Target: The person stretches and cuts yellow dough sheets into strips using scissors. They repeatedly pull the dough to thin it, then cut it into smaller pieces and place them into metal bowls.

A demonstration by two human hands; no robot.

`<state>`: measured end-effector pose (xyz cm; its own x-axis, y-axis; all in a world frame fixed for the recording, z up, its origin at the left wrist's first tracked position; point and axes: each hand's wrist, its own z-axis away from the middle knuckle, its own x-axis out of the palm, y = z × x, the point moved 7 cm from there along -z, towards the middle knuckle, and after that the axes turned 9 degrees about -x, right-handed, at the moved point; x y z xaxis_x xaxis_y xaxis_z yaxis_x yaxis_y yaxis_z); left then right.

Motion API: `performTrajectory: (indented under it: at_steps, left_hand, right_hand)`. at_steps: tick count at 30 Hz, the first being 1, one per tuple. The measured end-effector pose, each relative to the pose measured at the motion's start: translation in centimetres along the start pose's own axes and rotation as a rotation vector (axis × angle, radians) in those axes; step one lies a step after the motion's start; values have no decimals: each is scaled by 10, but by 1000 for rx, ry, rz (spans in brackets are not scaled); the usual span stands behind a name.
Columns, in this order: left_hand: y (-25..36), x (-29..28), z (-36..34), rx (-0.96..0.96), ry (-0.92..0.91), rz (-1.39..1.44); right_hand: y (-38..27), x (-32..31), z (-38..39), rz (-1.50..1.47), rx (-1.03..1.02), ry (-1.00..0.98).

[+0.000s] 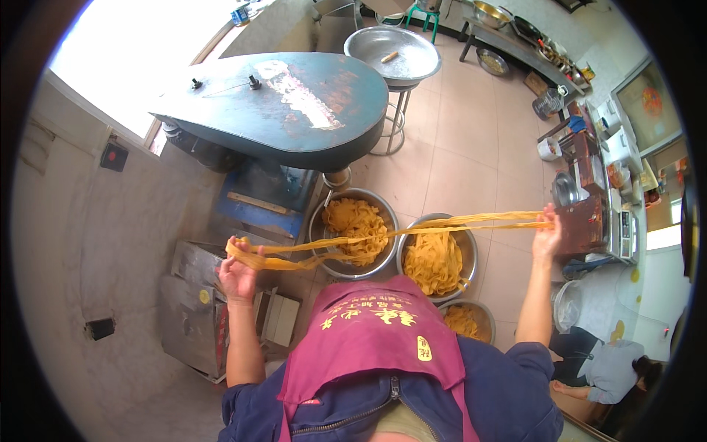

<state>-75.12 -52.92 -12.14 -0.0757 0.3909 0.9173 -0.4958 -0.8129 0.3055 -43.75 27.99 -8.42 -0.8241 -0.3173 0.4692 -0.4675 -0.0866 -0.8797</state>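
Note:
Long flat yellow noodles [471, 219] stretch in strands across the view, pulled out between my two hands. My left hand [239, 276] has its fingers hooked through one end of them. Out to the right, my right hand [547, 234] grips the other end, arm extended. Below the strands stands a metal bowl [315, 259] with a heap of noodles, and one strand hangs into it from the left side. A second metal bowl [473, 250], also heaped with noodles, is just right of it. A smaller bowl [490, 320] of noodles sits nearer my apron.
A large machine with a blue-green cover [324, 81] stands ahead, its spout above the first bowl. Behind it, a wide metal basin [412, 66] rests on a stand. Worn metal boxes [188, 324] are at left. A co-worker [615, 368] is at lower right.

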Motion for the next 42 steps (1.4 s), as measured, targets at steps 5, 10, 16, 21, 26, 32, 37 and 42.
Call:
performTrajectory:
  at_steps: [5, 10, 16, 21, 26, 32, 37, 42]
  left_hand:
    - [-7, 4, 8, -17, 29, -167]
    - [-107, 90, -6, -233, -116, -489]
    - [-173, 130, -19, -240, -274, -1056]
    - [-212, 143, -17, -126, -334, -1352]
    - [-226, 137, -19, 27, -247, -1345]
    - [-223, 145, -26, -306, -193, -1879]
    - [-144, 85, -24, -492, 52, -1101]
    - [-29, -24, 0, -289, 302, -452]
  right_hand:
    - [-13, -8, 13, -152, 108, -184]
    - [15, 128, 154, -289, 446, -550]
    - [28, 278, 299, 38, 624, -1067]
    - [68, 292, 338, 187, 524, -1077]
    - [75, 297, 339, 545, 128, -1165]
    - [142, 258, 318, 593, 355, -1175]
    - [92, 221, 261, 350, 1053, -954]
    - [43, 143, 179, 136, 978, -831]
